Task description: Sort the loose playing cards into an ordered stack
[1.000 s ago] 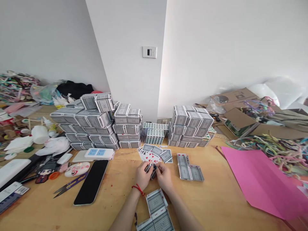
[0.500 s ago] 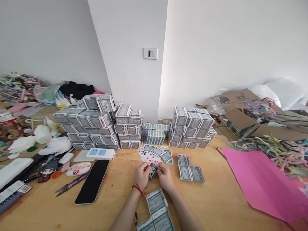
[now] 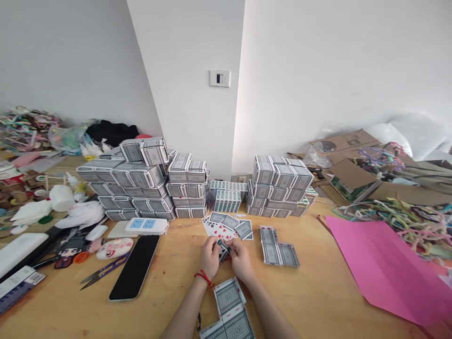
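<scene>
My left hand point(image 3: 210, 259), with a red cord at the wrist, and my right hand point(image 3: 240, 260) pinch a playing card point(image 3: 222, 254) between them above the table. Its face shows black pips; whether it is one card or several I cannot tell, as fingers cover its edges. Just beyond my fingertips lie loose playing cards point(image 3: 223, 229), some face up with red hearts, some back up. Between my forearms sits a block of folded cards point(image 3: 230, 297) with patterned backs. Another joined piece of folded cards point(image 3: 270, 247) rests to the right of my hands.
Stacks of folded-card blocks point(image 3: 136, 188) stand at the back left, with another stack point(image 3: 282, 186) at the back right. Card boxes point(image 3: 228, 200) line up between them. A phone point(image 3: 136, 267), scissors point(image 3: 102, 271) and power strip point(image 3: 146, 226) lie left; pink paper point(image 3: 388, 268) lies right.
My hands stay in nearly the same place, with the fingers shifted slightly on the card. Less of the card's face shows now. The things on the table have not moved.
</scene>
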Demonstrator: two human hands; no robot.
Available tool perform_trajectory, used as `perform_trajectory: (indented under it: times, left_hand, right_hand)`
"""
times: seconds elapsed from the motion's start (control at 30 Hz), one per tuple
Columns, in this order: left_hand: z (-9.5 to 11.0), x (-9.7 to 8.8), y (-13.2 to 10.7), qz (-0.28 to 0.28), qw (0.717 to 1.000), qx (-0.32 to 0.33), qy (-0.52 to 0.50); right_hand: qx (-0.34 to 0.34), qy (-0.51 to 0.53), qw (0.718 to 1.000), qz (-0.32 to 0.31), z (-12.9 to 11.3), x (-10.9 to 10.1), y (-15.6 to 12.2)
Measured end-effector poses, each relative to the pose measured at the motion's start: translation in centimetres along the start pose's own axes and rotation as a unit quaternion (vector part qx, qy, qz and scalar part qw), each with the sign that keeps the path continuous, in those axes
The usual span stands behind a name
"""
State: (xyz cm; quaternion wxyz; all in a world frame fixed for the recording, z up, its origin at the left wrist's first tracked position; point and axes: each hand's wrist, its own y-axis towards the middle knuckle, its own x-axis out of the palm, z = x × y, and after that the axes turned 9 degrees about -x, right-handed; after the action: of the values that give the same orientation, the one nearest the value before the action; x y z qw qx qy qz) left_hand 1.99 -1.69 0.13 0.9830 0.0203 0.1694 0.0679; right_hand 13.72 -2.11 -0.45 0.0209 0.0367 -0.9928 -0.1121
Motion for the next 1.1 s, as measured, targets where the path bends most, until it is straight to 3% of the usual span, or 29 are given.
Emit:
perform_trajectory:
  times: [0.17, 0.3, 0.53, 0.7, 0.93, 1.1]
  left_hand:
    - [0.0, 0.1, 0.1, -0.016, 0.997, -0.03, -0.069]
    - [0.3, 0.1, -0.1, 0.016, 0.993, -0.055, -0.107]
    - [0.2, 0.3, -0.1, 0.04, 0.997, -0.039, -0.05]
    - [0.2, 0.3, 0.0, 0.031, 0.997, -0.034, -0.059]
    - [0.9, -0.1, 0.1, -0.027, 0.993, -0.048, -0.106]
    - [1.3, 0.2, 0.3, 0.0, 0.993, -0.05, -0.105]
  right_hand:
    - [0.0, 0.009, 1.0, -0.024, -0.9, -0.1, -0.1]
    - [-0.008, 0.037, 0.999, -0.032, -1.2, 0.1, -0.1]
    - [0.007, 0.021, 1.0, -0.007, -0.9, 0.2, -0.1]
    - [0.012, 0.032, 0.999, 0.024, -0.4, 0.0, 0.1]
    - [0.012, 0.05, 0.996, 0.068, 0.0, -0.3, 0.3]
    - [0.024, 0.09, 0.99, 0.106, -0.1, -0.4, 0.5]
